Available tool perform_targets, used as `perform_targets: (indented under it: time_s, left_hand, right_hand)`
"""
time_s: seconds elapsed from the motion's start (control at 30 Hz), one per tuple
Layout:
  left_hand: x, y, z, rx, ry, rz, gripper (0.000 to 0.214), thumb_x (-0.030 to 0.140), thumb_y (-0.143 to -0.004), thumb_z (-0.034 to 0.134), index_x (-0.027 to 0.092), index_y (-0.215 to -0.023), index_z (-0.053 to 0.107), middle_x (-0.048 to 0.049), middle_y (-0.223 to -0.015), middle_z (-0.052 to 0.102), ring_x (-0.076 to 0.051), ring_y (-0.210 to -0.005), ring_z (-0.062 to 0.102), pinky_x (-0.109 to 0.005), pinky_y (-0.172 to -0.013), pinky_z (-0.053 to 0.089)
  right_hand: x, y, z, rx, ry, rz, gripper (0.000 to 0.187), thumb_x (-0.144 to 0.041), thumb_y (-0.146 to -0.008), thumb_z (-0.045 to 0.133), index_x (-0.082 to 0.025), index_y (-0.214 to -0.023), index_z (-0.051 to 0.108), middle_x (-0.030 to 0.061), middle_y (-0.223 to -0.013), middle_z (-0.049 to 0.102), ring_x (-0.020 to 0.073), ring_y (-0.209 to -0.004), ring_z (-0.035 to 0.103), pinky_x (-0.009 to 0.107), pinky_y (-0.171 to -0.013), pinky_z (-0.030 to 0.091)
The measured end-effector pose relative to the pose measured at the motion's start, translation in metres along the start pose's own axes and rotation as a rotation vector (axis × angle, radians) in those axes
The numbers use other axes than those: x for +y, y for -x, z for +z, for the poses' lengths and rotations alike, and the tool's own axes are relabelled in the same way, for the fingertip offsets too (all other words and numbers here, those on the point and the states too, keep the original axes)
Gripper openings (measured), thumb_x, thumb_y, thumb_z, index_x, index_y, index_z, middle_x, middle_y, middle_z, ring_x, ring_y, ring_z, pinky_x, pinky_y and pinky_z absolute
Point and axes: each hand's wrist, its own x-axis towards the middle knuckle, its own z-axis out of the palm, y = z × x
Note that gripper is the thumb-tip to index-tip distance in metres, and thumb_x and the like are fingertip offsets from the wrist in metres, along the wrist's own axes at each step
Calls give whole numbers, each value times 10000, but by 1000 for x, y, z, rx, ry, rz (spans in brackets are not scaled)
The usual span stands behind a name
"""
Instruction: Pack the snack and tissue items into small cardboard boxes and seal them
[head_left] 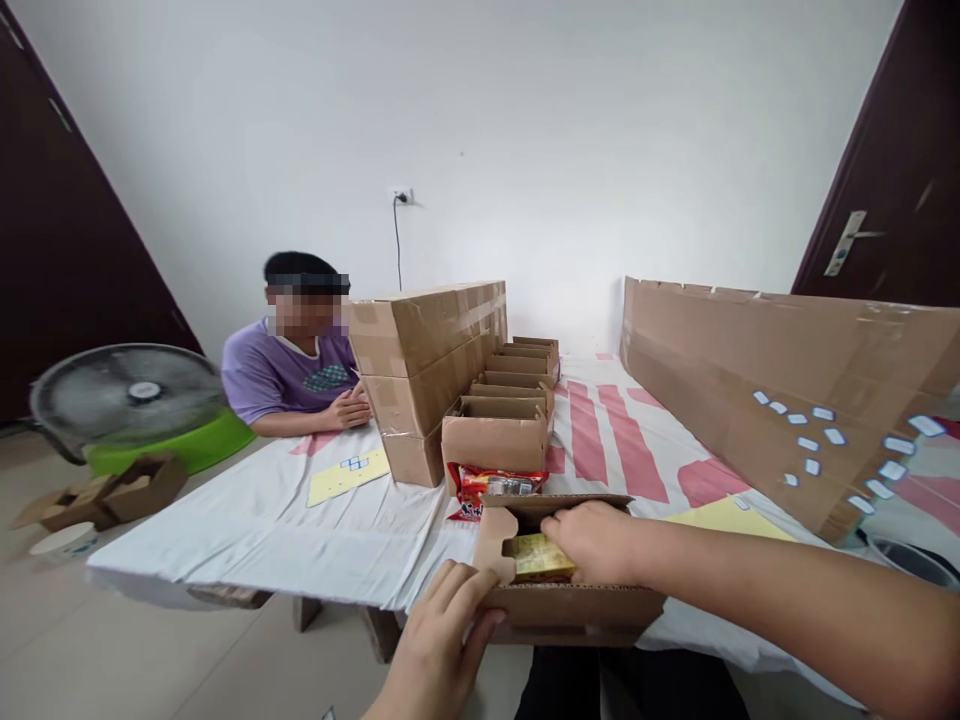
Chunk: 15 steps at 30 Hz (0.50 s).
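An open cardboard box (577, 604) sits at the table's near edge, right in front of me. My left hand (439, 645) grips its front left corner, fingers curled over the rim beside an upright flap (495, 538). My right hand (596, 540) reaches into the box from the right, fingers closed on a yellow packet (534, 557) lying inside. A red snack packet (491, 487) lies on the cloth just behind the box.
A row of open small cartons (496, 428) runs back along the table beside stacked sealed cartons (424, 375). A long flat cardboard sheet (780, 380) stands at the right. A person in a purple shirt (289, 375) sits at the left. A fan (127, 395) stands on the floor.
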Motion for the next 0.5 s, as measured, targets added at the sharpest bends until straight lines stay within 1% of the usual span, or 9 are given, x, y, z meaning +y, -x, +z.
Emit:
perform_targets:
  time_s: [0.07,0.13,0.23,0.33,0.4,0.47,0.5]
  left_hand:
    - [-7,-6,-6,-16,-2,0,237,183,-891,520,241,-1112,583,-38,-836,629,-173,-759,607,-253,-660,517]
    - [-17,-14,-12,-8,-14,0,258,202,-893,518,255,-1132,600,-43,-865,641,-178,-783,619,-258,-679,526]
    - [-31,-26,-21,-6,-51,-18,315,229,-890,521,275,-1192,597,-47,-878,645,-191,-807,631,-268,-687,539]
    - [-40,-35,-27,-30,-76,-35,403,228,-877,534,302,-1272,557,-45,-892,648,-196,-820,643,-272,-701,550]
    - [-44,-37,-32,-63,-71,-43,442,211,-868,535,332,-1293,542,-39,-911,656,-192,-823,652,-268,-715,553]
    - [-47,-38,-37,-113,-56,-64,475,187,-858,529,360,-1300,536,-33,-928,668,-188,-821,664,-260,-714,555]
    - [-49,-38,-38,-142,-49,-80,497,168,-848,524,370,-1303,534,-31,-937,675,-189,-823,670,-258,-712,556]
  right_hand:
    - [5,2,-18,79,-95,32,475,-343,-661,751,-150,-1076,627,130,-1020,702,305,-905,671,343,-715,493]
    - [8,4,-35,180,-184,74,525,-402,-654,764,-178,-1106,620,112,-1082,689,306,-965,649,345,-749,484]
    - [12,7,-49,289,-272,108,522,-424,-684,742,-189,-1134,620,103,-1102,688,295,-979,638,350,-778,476]
    - [16,9,-49,401,-327,91,459,-402,-729,701,-183,-1125,628,99,-1095,691,270,-971,636,350,-814,472]
    - [21,12,-46,491,-374,72,421,-370,-733,695,-182,-1104,629,93,-1089,689,259,-968,631,354,-834,470]
    - [30,14,-43,590,-480,84,395,-367,-742,684,-193,-1090,619,80,-1073,685,244,-943,631,354,-825,476]
    - [36,15,-43,642,-578,99,385,-388,-756,670,-199,-1085,608,74,-1064,680,237,-931,632,351,-808,484]
